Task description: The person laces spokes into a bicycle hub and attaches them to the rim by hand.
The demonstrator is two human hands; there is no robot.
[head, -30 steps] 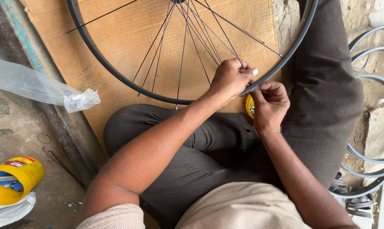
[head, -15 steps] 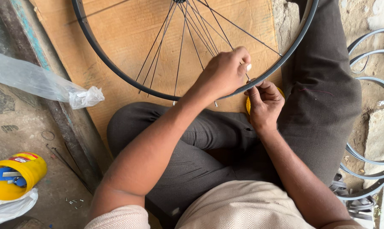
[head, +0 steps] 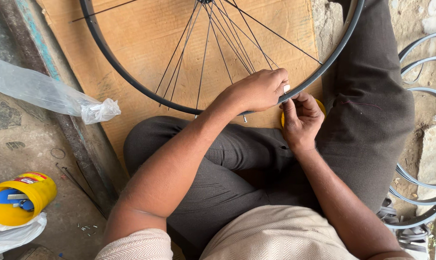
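Hands meet at the near edge of the wheel rim [head: 131,79], the part that dips closest to the person's lap. The left hand [head: 259,90] lies on top of the rim, fingers curled shut over it and over the ends of the thin spokes [head: 203,53]. The right hand [head: 301,120] sits just under and to the right of it, fingers bent up and touching the rim from below. A small yellow thing [head: 321,105] peeks out behind that hand; what it is cannot be told, nor whether the hand grips it. Both hands are at the rim, the left one over it and the right one under.

The rim curves away from the hands, up to the left and up to the right. The spokes run from the hands toward the top of the view. Brown cardboard [head: 145,29] lies under the wheel. The person's bent leg [head: 372,110] presses close on the right. A clear plastic bag [head: 44,94] lies well to the left, and a yellow tub [head: 32,195] stands on the floor, far from both hands. More bare rims [head: 422,185] lie at the right.
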